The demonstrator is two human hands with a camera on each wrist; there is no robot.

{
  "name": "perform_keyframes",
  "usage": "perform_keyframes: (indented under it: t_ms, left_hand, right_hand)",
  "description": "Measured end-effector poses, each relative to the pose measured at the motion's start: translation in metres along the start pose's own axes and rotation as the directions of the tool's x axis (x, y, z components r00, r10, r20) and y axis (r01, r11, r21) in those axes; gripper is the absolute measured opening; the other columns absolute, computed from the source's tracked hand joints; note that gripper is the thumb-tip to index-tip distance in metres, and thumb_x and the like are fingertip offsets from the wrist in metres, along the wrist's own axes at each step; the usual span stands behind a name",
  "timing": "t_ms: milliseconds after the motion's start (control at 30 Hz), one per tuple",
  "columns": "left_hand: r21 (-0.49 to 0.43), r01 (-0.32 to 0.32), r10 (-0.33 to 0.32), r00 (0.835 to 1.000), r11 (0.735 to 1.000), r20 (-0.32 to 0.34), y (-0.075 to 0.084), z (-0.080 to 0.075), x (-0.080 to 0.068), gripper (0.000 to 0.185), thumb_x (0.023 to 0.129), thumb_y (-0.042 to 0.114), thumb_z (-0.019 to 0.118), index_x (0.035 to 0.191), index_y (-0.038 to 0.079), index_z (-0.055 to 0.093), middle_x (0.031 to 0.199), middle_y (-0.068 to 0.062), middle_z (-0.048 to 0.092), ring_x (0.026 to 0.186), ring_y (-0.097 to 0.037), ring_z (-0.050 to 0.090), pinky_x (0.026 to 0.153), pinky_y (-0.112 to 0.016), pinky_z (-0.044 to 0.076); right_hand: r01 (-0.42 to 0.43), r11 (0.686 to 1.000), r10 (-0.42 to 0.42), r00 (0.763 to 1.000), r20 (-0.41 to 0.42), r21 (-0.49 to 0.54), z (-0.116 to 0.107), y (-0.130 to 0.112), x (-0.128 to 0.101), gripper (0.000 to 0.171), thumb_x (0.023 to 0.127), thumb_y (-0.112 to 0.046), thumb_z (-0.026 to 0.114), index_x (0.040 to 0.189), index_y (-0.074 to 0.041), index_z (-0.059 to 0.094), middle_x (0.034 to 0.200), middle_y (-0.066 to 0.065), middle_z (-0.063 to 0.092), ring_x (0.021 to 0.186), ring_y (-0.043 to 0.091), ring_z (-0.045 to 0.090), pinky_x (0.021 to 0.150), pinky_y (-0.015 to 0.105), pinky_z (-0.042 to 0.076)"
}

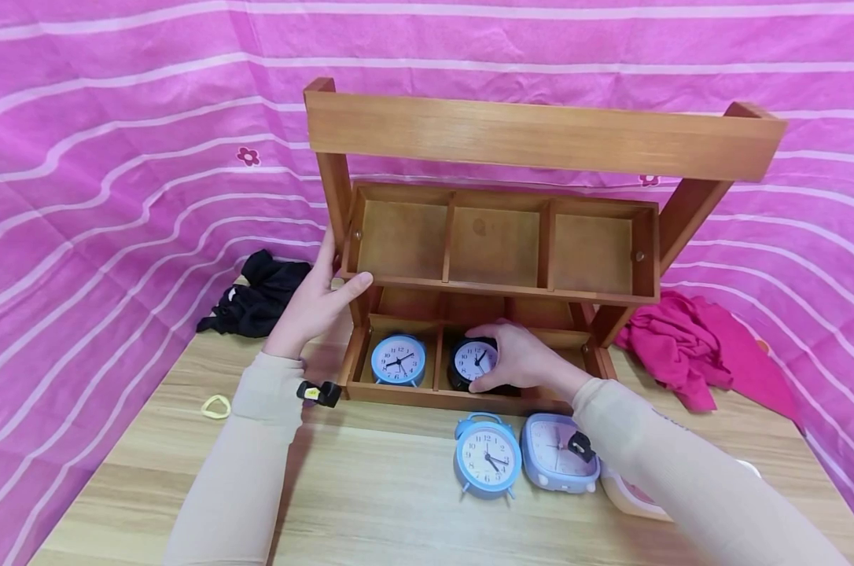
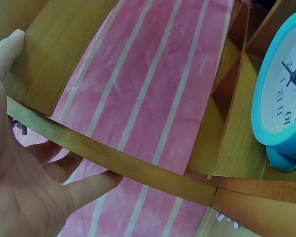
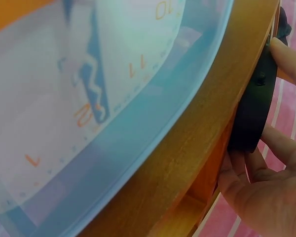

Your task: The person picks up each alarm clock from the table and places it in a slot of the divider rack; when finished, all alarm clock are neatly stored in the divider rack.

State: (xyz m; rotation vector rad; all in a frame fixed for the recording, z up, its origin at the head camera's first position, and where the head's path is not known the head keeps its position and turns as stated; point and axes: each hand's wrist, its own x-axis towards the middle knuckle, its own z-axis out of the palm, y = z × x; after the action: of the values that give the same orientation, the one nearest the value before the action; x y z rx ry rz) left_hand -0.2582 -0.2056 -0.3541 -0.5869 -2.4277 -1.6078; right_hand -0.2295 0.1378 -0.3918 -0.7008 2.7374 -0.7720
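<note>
A two-tier wooden shelf (image 1: 498, 292) stands on the table. My left hand (image 1: 318, 303) holds its left side, thumb (image 2: 10, 52) on the upper tray and fingers at the side post. In the lower tray's middle compartment is a round black alarm clock (image 1: 473, 362), its white dial facing up. My right hand (image 1: 517, 358) grips this clock by its rim; in the right wrist view its black side (image 3: 256, 98) shows between thumb and fingers. Left of it, a round blue alarm clock (image 1: 398, 360) sits in the left compartment.
In front of the shelf lie a blue twin-bell alarm clock (image 1: 488, 457), a lavender square clock (image 1: 560, 456) and a pale clock (image 1: 632, 495) partly under my right forearm. Black cloth (image 1: 260, 295) lies left, pink cloth (image 1: 682, 346) right. A yellow ring (image 1: 216, 406) rests at left.
</note>
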Motion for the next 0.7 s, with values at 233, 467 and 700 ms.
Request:
perform_keyframes:
  t_ms: [233,467,700]
  left_hand:
    - [0.018,0.003,-0.003,1.000,1.000,-0.001,-0.0006,-0.0001,-0.0001,0.094,0.100,0.042,0.070,0.165,0.050,0.002,0.173,0.004,0.017,0.156,-0.031,0.027,0.123,-0.063,0.023]
    - [0.029,0.018,-0.018,1.000,0.999,0.000,-0.0014,0.0007,0.0003,0.094,0.100,0.043,0.069,0.163,0.053,0.000,0.173,0.007,0.015,0.156,-0.030,0.026,0.123,-0.063,0.022]
    - [0.031,0.020,-0.020,1.000,0.999,0.000,-0.0006,0.0000,-0.0003,0.094,0.100,0.043,0.069,0.165,0.050,0.001,0.173,0.004,0.016,0.156,-0.031,0.026,0.123,-0.063,0.024]
  right_hand:
    - [-0.027,1.000,0.027,0.999,0.018,-0.007,0.0004,-0.0019,0.0013,0.077,0.072,-0.032,0.098,0.138,-0.007,0.066,0.131,0.011,0.067,0.119,0.030,0.061,0.108,0.049,0.050]
    - [-0.051,0.998,0.053,0.997,0.060,-0.041,-0.0004,-0.0013,0.0034,0.063,0.080,-0.023,0.091,0.135,-0.004,0.067,0.126,0.013,0.070,0.113,0.031,0.065,0.105,0.049,0.052]
    - [-0.047,0.998,0.050,0.994,0.098,-0.032,-0.0008,-0.0015,0.0037,0.065,0.083,-0.027,0.088,0.139,-0.004,0.065,0.126,0.011,0.070,0.112,0.028,0.064,0.105,0.048,0.052]
